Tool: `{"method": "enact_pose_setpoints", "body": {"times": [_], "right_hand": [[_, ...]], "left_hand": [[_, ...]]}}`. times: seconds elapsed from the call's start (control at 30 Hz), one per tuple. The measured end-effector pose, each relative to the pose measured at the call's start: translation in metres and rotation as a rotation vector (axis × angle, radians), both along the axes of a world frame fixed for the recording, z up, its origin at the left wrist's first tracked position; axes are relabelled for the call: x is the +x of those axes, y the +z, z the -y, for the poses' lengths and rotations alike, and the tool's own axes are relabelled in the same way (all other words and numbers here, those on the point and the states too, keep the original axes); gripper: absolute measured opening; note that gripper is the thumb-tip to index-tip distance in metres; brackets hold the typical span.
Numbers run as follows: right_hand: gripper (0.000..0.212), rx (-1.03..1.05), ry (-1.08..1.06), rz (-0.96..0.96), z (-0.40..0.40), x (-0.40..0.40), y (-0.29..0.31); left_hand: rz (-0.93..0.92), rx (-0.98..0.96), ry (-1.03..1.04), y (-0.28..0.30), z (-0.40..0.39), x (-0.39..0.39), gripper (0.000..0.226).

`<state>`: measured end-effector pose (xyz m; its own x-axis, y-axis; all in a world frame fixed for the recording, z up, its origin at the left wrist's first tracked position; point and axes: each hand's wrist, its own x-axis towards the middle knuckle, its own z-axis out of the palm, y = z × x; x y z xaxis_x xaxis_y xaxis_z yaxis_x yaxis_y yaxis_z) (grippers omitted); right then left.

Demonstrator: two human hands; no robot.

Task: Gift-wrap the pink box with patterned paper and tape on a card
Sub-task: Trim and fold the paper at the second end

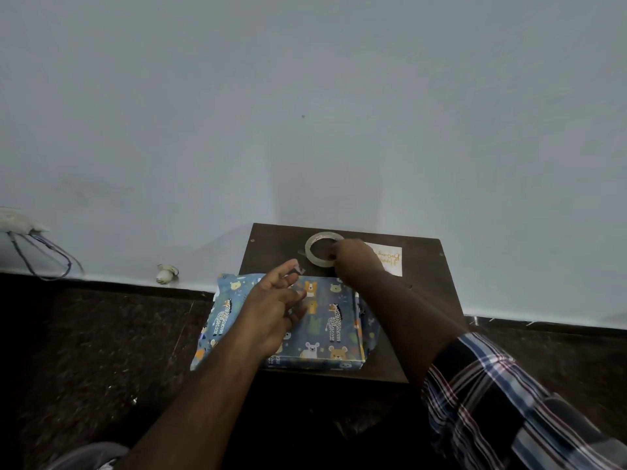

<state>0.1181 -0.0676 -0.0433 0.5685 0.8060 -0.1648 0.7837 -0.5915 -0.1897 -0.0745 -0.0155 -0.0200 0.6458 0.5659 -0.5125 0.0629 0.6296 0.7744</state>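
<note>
Presently, status is recorded as follows.
Left hand (271, 308): fingers straight, pressed on the wrapped box (319, 329); small tape piece seemingly at fingertips.
Box: lying on the small table (424, 300), covered in patterned paper; left end judged unsealed.
Right hand (354, 257): gripping the tape roll (320, 249).
Card (390, 259): not yet attached.

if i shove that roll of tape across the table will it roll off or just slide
The tape roll lies flat on its side on the dark table, so it would likely slide, not roll. It is a thin hollow ring, so probably light. The right hand grips its rim.
</note>
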Motion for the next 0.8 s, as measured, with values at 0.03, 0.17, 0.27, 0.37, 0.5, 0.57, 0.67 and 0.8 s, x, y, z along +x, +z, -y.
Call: {"method": "enact_pose_setpoints", "body": {"times": [0.03,0.17,0.27,0.37,0.5,0.57,0.67,0.8], "right_hand": [[0.036,0.019,-0.012,-0.002,-0.002,0.001,0.000],[0.020,0.551,-0.299,-0.450,0.015,-0.017,0.011],[0.017,0.764,-0.464,-1.180,0.044,-0.050,0.027],[0.016,0.801,-0.494,-1.456,0.063,-0.071,0.030],[0.010,0.921,-0.545,-1.504,0.072,-0.082,0.036],[0.015,0.957,-0.571,-1.449,0.073,-0.083,0.040],[0.016,0.962,-0.562,-1.331,0.082,-0.081,0.050],[0.020,0.859,-0.520,-1.106,0.100,-0.070,0.058]], "left_hand": [[0.000,-0.010,0.001,-0.001,-0.001,-0.001,0.056],[0.042,-0.052,-0.008,0.000,0.000,-0.005,0.056],[0.074,-0.075,-0.036,0.004,0.008,-0.006,0.056],[0.107,-0.084,-0.072,0.011,0.022,-0.006,0.056],[0.119,-0.043,-0.114,0.020,0.039,-0.007,0.056],[0.114,-0.021,-0.125,0.023,0.044,-0.007,0.056],[0.067,0.069,-0.138,0.027,0.048,-0.008,0.054],[-0.123,0.562,-0.257,0.018,0.046,-0.007,0.054]]}}
